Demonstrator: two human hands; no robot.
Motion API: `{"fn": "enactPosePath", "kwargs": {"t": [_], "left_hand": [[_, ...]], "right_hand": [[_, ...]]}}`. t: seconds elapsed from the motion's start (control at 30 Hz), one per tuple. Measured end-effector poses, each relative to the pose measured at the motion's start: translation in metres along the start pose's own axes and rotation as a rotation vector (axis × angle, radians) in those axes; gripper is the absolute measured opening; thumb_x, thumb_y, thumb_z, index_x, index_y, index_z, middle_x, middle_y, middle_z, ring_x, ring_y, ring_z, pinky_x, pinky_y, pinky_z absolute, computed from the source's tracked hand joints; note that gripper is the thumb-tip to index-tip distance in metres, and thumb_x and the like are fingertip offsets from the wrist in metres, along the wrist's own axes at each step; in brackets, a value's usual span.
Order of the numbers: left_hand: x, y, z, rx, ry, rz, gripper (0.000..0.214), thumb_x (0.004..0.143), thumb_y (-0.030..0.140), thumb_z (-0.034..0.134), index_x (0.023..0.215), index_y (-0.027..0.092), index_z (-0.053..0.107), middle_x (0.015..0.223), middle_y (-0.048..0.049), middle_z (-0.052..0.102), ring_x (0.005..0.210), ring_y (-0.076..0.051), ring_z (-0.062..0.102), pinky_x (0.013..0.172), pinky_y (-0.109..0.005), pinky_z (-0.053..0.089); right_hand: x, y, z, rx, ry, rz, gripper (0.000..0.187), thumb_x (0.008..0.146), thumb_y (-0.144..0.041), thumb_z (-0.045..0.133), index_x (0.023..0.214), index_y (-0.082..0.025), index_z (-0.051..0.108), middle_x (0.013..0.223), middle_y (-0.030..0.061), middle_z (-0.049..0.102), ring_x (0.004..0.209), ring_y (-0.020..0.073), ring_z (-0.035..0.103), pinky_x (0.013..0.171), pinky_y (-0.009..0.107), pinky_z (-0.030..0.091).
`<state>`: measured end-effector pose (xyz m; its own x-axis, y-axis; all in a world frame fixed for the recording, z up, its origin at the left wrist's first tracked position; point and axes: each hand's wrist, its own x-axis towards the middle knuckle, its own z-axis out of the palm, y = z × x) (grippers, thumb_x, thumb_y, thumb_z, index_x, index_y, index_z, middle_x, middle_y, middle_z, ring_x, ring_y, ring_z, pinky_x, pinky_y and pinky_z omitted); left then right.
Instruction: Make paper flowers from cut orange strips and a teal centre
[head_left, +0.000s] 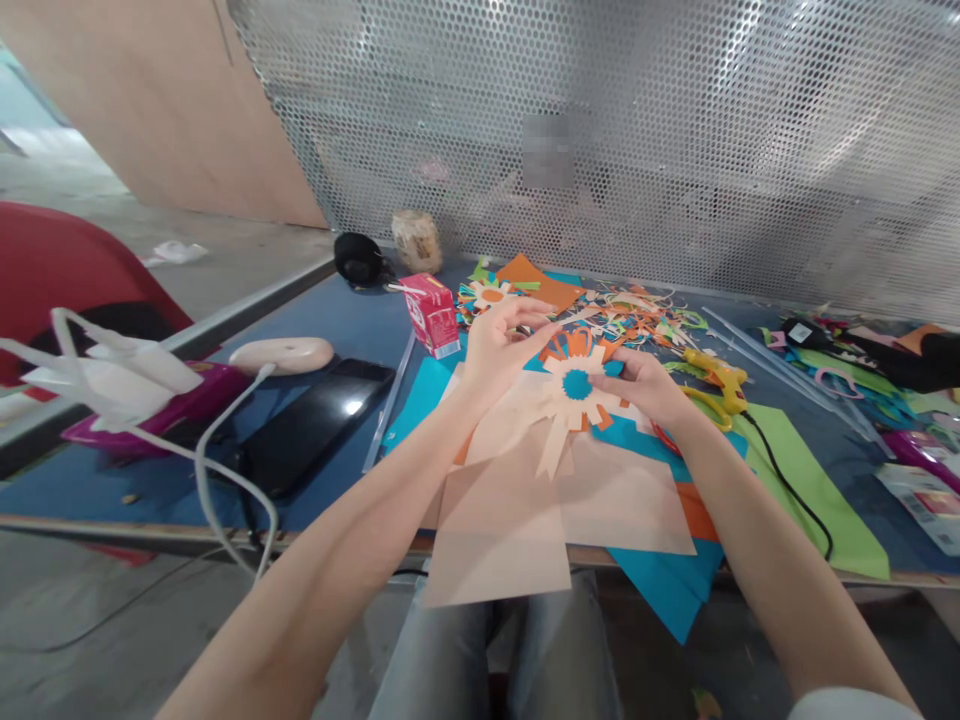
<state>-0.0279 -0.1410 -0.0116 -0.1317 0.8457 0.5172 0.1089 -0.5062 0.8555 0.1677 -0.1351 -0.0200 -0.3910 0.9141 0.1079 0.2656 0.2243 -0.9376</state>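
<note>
In my right hand is the edge of a paper flower, pinched between thumb and fingers. The flower has a blue scalloped centre, cream and orange petals, and cream ribbon-like tails hanging below it. My left hand is raised just left of the flower, thumb and fingers closed together by a thin cream paper strip. Beneath both hands lie cream paper sheets, over blue and orange sheets. Another paper flower, cream with an orange centre, lies behind my left hand.
Paper scraps cover the back. A yellow glue gun with a black cable sits right, by green paper. On the left are a pink drink carton, a phone and a white cable. A perforated metal panel stands behind.
</note>
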Motion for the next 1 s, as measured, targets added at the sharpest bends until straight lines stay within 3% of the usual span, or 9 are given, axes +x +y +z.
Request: {"fn": "enactPosePath", "kwargs": {"t": [0.3,0.53,0.73,1.0], "left_hand": [[0.008,-0.004,-0.005,-0.155,0.117,-0.037,0.025,0.064,0.025,0.069,0.085,0.017,0.058,0.075,-0.0024,0.068,0.079,-0.016,0.065,0.072,-0.027,0.05],[0.001,-0.001,-0.002,0.014,-0.04,0.074,0.031,0.066,0.026,0.068,0.095,0.018,0.059,0.085,-0.0049,0.07,0.08,-0.016,0.065,0.059,-0.023,0.046],[-0.003,-0.002,0.001,0.217,-0.035,0.168,0.021,0.071,0.021,0.063,0.092,0.021,0.061,0.083,-0.0034,0.069,0.078,-0.015,0.064,0.059,-0.024,0.044],[-0.003,-0.001,0.001,0.109,-0.044,0.092,0.026,0.069,0.018,0.06,0.095,0.019,0.059,0.086,-0.0041,0.067,0.077,-0.013,0.063,0.054,-0.019,0.043]], "right_hand": [[0.002,-0.001,-0.003,0.005,0.037,0.007,0.029,0.058,-0.04,0.072,0.076,-0.02,0.062,0.059,-0.0032,0.058,0.057,0.0133,0.056,0.051,0.026,0.047],[0.002,0.0,-0.002,-0.007,0.024,0.002,0.03,0.057,-0.04,0.072,0.075,-0.018,0.061,0.059,-0.0039,0.056,0.054,0.0109,0.054,0.048,0.023,0.043],[0.001,-0.003,0.0,-0.034,0.003,-0.002,0.028,0.061,-0.04,0.068,0.078,-0.019,0.063,0.057,-0.0043,0.054,0.05,0.0096,0.051,0.043,0.021,0.039],[0.0,-0.007,0.001,-0.078,0.011,0.019,0.029,0.061,-0.041,0.067,0.078,-0.018,0.061,0.06,-0.0031,0.057,0.046,0.0078,0.046,0.04,0.02,0.034]]}}
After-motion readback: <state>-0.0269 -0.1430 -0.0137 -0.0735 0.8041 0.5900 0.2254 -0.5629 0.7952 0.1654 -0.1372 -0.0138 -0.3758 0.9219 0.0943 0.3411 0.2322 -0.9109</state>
